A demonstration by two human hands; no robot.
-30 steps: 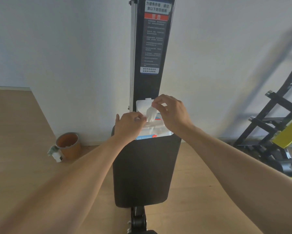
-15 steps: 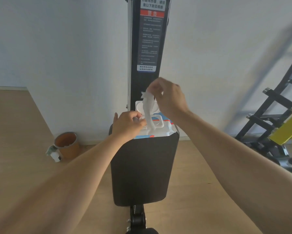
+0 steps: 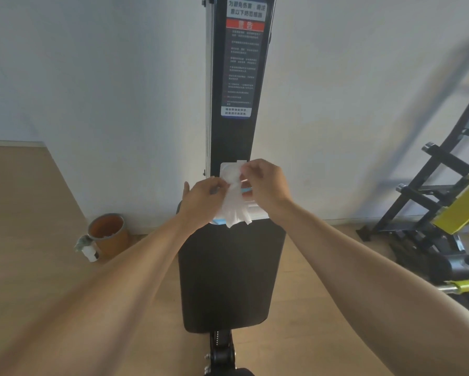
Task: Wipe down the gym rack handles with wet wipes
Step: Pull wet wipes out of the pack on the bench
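My hands cover most of the wipes pack (image 3: 255, 210); warning label (image 3: 241, 63) small print too blurred to read.

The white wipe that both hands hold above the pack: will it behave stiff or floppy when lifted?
Probably floppy: the wipe hangs in soft folds below the left hand and right hand. Likely light, since fingertip pinches carry it. It may cling if wet.

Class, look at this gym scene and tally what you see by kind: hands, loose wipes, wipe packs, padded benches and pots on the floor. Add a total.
Hands: 2 (left hand, right hand)
Loose wipes: 1 (wet wipe, held by both hands)
Wipe packs: 1 (wipe pack, lid open)
Padded benches: 1 (black bench pad)
Pots: 1 (orange pot)
Total: 6
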